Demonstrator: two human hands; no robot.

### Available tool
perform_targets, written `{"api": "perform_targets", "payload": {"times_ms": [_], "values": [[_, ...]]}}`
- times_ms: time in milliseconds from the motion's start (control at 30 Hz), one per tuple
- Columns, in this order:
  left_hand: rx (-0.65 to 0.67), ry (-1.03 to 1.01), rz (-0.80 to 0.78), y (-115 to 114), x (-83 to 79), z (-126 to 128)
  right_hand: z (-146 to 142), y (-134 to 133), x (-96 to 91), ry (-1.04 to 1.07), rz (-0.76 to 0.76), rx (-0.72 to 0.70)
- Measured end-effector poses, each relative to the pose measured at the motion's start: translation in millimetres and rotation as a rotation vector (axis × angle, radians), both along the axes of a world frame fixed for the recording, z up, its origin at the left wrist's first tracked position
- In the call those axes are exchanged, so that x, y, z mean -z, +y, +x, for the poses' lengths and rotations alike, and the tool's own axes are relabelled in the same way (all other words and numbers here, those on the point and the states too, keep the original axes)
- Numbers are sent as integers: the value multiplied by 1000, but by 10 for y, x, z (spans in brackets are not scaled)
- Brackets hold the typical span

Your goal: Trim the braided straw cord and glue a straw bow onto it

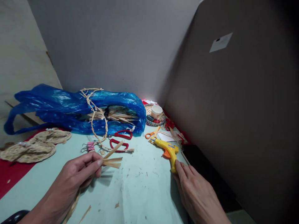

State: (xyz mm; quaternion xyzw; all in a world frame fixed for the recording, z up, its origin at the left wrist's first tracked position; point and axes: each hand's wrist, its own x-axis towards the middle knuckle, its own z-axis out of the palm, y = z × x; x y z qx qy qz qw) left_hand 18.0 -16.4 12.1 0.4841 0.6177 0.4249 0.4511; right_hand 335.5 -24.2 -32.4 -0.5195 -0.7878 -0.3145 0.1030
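Observation:
Between the thumb and fingers of my left hand (81, 171) are flat dried straw strips (113, 161), their loose ends fanning out to the right. A braided straw length (73, 207) hangs below that hand toward the front edge. On the right, my right hand (195, 188) has its fingers at the lower end of the handle of a yellow glue gun (171, 148) with an orange trigger. The gun's nozzle points left and away; my palm side is hidden. Behind my left hand lie red-handled scissors (122, 144) and a pink binder clip (90, 146).
A blue plastic bag (58, 99) of straw lies at the back, a braided straw cord (93, 116) draped over it. Woven straw slippers (35, 146) are at left. Orange-handled scissors (151, 133) and a basket (153, 123) holding a white cup (156, 110) stand near the right partition (229, 102).

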Motion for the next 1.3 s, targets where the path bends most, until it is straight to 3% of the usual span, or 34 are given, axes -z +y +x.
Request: {"api": "perform_targets", "payload": {"times_ms": [100,267,467,567,633,767,900,1000,1167,1300], "values": [[47,-101,-7,-39,-5,-13,-56,-31,55,-99,12,13],[32,-101,58,-83,-83,15,32,-32,68,-63,-59,27],[-11,-147,132,35,-113,-179,23,31,-211,1,-70,59],[10,-142,122,53,-54,-192,-271,38,-414,158,-69,-150],[71,-114,94,29,-10,-133,-543,31,-538,297,-156,-298],[222,-50,76,-11,45,2,-1042,93,-674,421,-256,-447],[301,5,57,26,70,13,-1276,302,-623,389,-655,-517],[322,28,18,67,115,-3,-1291,424,-523,476,-833,-536],[303,53,-20,104,179,44,-1229,493,-314,463,-857,-600],[194,141,44,201,24,-75,-1130,598,-222,364,-716,-461]]}}
